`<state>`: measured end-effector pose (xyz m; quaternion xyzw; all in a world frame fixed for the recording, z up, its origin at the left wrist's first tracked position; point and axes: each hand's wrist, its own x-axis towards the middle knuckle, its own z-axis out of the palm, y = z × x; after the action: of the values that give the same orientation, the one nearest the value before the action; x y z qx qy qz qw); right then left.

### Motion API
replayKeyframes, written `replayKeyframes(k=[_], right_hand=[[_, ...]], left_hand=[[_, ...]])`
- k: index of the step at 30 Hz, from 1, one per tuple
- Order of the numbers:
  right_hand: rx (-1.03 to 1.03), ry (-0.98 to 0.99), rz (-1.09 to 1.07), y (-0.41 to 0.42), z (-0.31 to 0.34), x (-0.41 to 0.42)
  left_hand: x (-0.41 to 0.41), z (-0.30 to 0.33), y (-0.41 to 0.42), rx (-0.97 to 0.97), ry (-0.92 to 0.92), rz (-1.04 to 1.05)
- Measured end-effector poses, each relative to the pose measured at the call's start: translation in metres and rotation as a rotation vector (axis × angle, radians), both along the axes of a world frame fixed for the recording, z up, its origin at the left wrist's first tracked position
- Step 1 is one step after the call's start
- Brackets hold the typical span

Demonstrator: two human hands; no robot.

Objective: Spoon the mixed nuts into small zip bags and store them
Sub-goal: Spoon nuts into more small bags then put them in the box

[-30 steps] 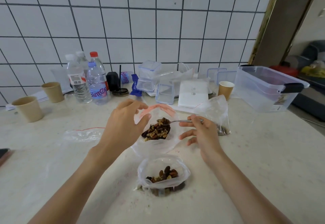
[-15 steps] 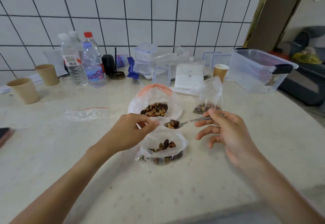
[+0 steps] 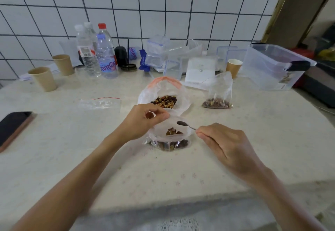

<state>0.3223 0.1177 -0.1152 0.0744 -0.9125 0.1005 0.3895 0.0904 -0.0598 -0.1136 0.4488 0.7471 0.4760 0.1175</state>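
Small zip bag [image 3: 169, 136] in front of me: mouth open, nuts in bottom. Spoon [image 3: 184, 124] over its mouth. Big nut bag [image 3: 165, 96] just behind, open. Filled bag [image 3: 218, 95] right, upright.

Both forearms are bare; the left hand [image 3: 143, 120] and right hand [image 3: 224, 143] seem without rings or gloves.

home kitchen | tiled wall [image 3: 163, 13] | counter [image 3: 72, 149] | water bottles [image 3: 101, 53]
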Motion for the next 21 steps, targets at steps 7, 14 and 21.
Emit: replayKeyframes(k=[7,14,21], right_hand=[[-0.779,-0.009,0.036,0.001,0.002,-0.008],[-1.278,0.003,0.044,0.018,0.020,-0.050],[-1.060,-0.078,-0.109,0.032,0.030,-0.116]], left_hand=[[0.001,-0.002,0.000,0.029,0.065,-0.005],[-0.018,0.020,0.002,-0.011,0.268,0.143],[-0.066,0.034,0.036,-0.098,0.447,0.551]])
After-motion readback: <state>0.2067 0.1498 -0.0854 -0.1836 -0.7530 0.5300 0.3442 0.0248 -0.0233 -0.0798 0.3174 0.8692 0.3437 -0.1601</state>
